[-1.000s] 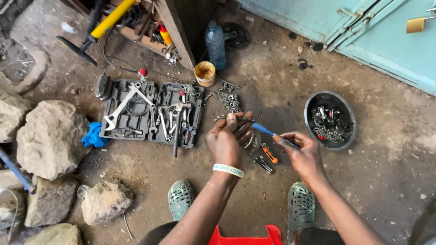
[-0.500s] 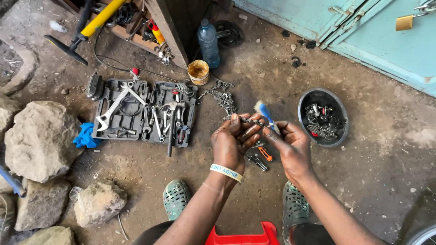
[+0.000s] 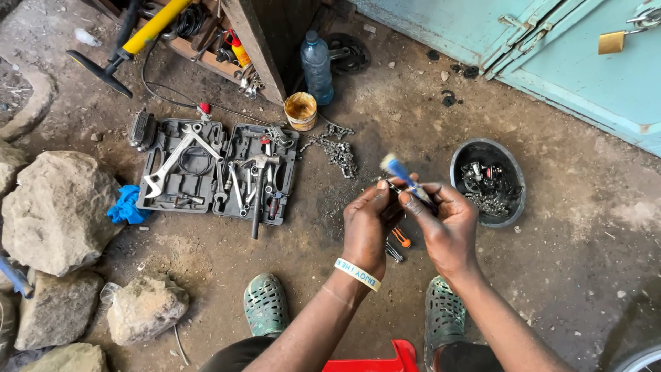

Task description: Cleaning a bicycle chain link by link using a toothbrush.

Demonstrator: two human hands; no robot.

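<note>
Here, two hands — left hand (image 3: pixel 368 231), right hand (image 3: pixel 447 231) — each grip closed on one blue-handled tool (image 3: pixel 406 178).

Both hands together over dirt floor: right hand (image 3: pixel 447 227) grips blue-handled screwdriver (image 3: pixel 406 179); left hand (image 3: pixel 368 227) touches it.

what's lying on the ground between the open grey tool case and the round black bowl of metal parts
In the head view, a loose metal chain lies on the dirt between the grey tool case and the black bowl.
</note>
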